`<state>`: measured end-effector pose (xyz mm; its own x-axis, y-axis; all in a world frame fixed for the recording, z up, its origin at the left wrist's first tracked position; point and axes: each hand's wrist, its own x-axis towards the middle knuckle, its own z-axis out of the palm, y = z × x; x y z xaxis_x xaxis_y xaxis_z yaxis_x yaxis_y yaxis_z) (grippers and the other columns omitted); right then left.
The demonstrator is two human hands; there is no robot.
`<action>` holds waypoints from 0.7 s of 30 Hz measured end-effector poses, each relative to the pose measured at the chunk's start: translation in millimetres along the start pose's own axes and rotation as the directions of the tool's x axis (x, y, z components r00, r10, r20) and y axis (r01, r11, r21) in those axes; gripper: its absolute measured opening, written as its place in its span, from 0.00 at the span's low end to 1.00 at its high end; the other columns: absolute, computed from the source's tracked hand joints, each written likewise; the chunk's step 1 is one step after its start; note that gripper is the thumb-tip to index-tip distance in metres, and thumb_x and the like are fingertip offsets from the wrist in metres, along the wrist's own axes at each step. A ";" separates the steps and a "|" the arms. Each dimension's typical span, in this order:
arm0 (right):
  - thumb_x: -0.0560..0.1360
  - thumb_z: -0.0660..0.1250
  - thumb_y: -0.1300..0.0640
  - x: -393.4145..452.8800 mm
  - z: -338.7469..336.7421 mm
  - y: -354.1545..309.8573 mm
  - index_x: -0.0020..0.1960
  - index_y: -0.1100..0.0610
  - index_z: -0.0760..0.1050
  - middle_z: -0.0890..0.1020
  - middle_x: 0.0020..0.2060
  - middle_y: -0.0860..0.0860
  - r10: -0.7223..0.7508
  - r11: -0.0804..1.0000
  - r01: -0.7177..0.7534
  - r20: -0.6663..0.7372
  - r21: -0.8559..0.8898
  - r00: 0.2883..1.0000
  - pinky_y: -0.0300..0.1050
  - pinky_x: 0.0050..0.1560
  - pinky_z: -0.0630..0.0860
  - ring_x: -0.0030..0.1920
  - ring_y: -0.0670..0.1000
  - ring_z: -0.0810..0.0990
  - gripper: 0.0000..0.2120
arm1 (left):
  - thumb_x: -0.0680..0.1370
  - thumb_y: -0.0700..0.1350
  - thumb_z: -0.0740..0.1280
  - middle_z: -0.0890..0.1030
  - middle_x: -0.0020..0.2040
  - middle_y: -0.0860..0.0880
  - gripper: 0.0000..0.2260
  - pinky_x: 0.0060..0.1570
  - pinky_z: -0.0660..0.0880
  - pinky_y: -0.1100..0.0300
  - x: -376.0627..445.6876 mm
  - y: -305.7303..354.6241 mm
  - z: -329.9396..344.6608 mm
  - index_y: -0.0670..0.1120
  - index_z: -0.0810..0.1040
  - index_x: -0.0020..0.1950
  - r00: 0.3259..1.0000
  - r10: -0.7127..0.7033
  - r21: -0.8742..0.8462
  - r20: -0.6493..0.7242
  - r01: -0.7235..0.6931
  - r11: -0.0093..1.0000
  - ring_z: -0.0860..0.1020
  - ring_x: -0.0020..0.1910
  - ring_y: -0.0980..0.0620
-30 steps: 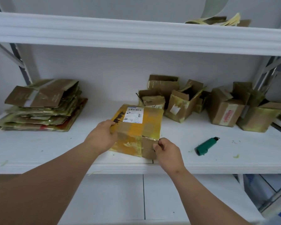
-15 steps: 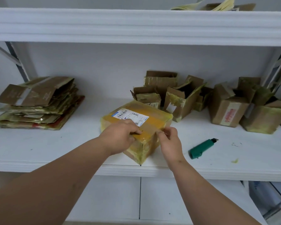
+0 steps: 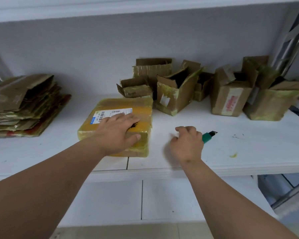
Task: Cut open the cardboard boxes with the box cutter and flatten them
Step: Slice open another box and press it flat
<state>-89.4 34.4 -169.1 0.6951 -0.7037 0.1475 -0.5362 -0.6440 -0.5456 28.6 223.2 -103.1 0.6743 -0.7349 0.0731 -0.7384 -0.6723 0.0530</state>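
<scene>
Sealed yellow-taped box (image 3: 121, 125) lies flat on the white shelf (image 3: 248, 149), label up, near the front edge. Left hand (image 3: 118, 133) rests on its top, fingers spread flat, thumb over the near edge: a wide grip, pressing rather than clasping. Right hand (image 3: 186, 144) hovers just beside the green box cutter (image 3: 208, 136), fingers loosely curled, holding nothing; contact with the handle cannot be told. Flattened stack (image 3: 24, 104) sits at far left; opened boxes (image 3: 179, 92) stand behind.

Judgement: step in hand is taking up the cutter. Best grasped by the handle, blade end pointing away, with the left hand holding the box steady and its fingers clear of the tape seam to be cut.
</scene>
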 end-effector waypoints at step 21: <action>0.79 0.60 0.61 3.6 -17.6 36.7 0.69 0.56 0.67 0.77 0.58 0.55 -0.068 0.983 0.041 0.150 0.178 0.986 0.48 0.53 0.74 0.56 0.56 0.77 0.19 | 0.72 0.71 0.47 0.65 0.76 0.53 0.36 0.73 0.60 0.51 34.1 17.2 -6.4 0.59 0.62 0.77 0.996 0.051 0.003 0.068 -0.051 0.999 0.61 0.75 0.48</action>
<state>-115.1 3.0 -174.0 0.7940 -0.6050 0.0591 -0.4135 -0.6088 -0.6771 38.8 187.1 -93.4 0.6349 -0.7725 0.0081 -0.7719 -0.6340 0.0467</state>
